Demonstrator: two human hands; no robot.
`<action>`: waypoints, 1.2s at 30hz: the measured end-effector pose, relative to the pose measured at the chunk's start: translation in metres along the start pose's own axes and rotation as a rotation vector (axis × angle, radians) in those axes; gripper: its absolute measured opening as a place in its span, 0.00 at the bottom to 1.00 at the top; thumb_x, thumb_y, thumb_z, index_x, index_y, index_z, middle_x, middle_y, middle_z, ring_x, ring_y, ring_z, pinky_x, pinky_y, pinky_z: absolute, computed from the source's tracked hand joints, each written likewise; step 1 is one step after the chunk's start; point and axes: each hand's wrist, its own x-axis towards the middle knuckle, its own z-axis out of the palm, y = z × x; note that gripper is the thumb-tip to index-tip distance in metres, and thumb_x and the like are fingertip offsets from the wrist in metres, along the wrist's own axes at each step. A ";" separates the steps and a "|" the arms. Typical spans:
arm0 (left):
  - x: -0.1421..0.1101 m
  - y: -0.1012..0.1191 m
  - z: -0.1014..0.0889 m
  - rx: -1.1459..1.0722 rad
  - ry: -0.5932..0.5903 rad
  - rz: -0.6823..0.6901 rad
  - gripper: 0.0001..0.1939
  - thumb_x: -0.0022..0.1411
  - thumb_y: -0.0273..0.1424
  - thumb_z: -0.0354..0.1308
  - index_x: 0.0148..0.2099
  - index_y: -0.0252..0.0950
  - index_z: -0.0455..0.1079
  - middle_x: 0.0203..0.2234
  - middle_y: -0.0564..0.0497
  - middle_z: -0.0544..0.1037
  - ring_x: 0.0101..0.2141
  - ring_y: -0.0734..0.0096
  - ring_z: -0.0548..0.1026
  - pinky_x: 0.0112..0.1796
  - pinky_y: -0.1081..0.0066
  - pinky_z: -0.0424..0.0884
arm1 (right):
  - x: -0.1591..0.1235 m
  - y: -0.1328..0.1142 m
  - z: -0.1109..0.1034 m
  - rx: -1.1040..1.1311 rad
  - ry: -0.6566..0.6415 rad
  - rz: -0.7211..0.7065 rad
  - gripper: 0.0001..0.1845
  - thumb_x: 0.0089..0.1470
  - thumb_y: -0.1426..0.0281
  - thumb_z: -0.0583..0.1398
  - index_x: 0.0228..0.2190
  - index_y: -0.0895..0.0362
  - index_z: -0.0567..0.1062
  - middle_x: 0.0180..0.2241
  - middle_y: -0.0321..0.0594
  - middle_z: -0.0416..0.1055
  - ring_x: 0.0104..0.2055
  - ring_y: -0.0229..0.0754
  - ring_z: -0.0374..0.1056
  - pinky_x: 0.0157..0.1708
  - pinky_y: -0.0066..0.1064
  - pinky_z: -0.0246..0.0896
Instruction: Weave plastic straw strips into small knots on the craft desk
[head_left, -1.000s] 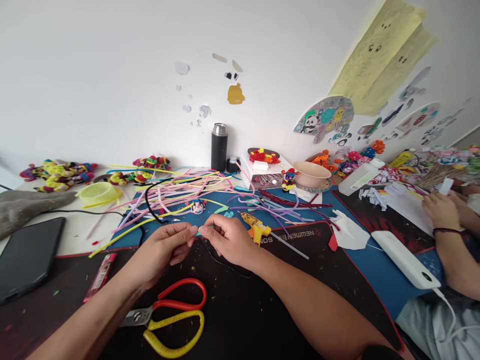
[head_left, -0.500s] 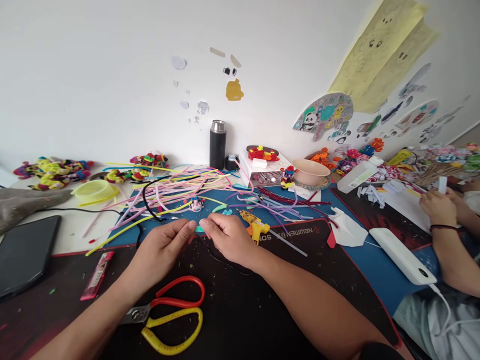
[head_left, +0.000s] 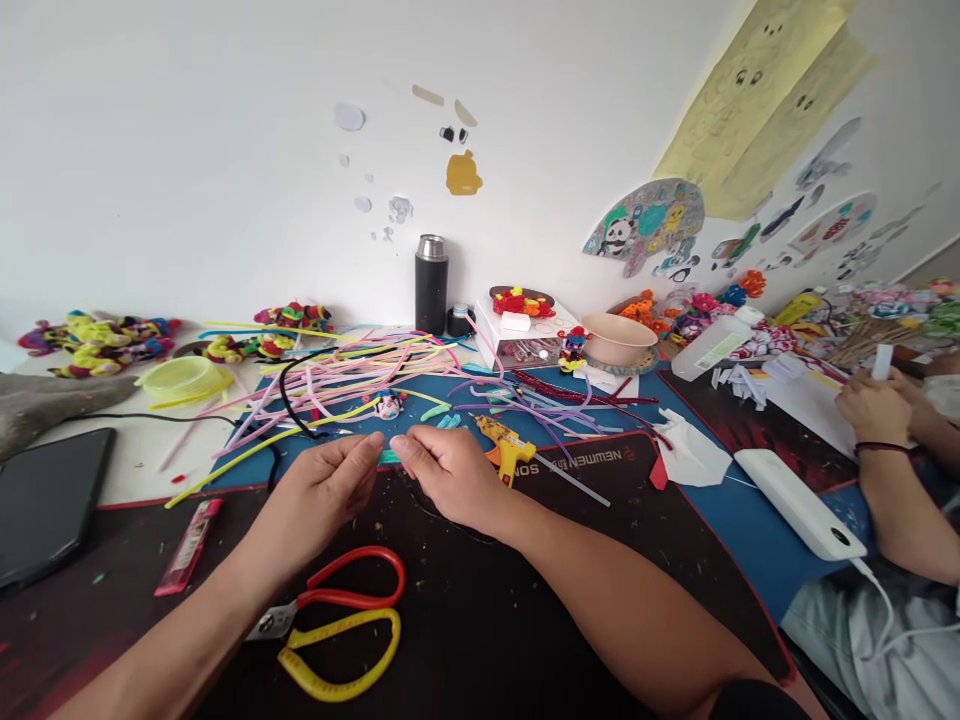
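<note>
Closest to me are the scissors [head_left: 345,622] on the dark mat [head_left: 480,630], handles to the right, blade tips hidden behind my left forearm, so no idea how far apart they are. Past those, my left fingers [head_left: 358,466] and right fingers [head_left: 414,456] are both pinched closed on a tiny teal strip [head_left: 389,457]. Only its middle shows in the narrow gap between them; both ends vanish into my grip, so can't tell its full length. Long axis runs left to right, roughly level. Just beyond my right hand, the yellow glue gun [head_left: 514,455] points its nozzle far-left.
</note>
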 end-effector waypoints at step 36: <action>0.001 0.008 -0.004 0.378 0.043 0.223 0.30 0.70 0.58 0.58 0.25 0.42 0.68 0.16 0.56 0.69 0.20 0.68 0.65 0.24 0.70 0.62 | 0.003 0.001 -0.002 -0.133 -0.027 0.008 0.27 0.77 0.55 0.55 0.26 0.53 0.60 0.23 0.30 0.59 0.27 0.37 0.54 0.31 0.33 0.45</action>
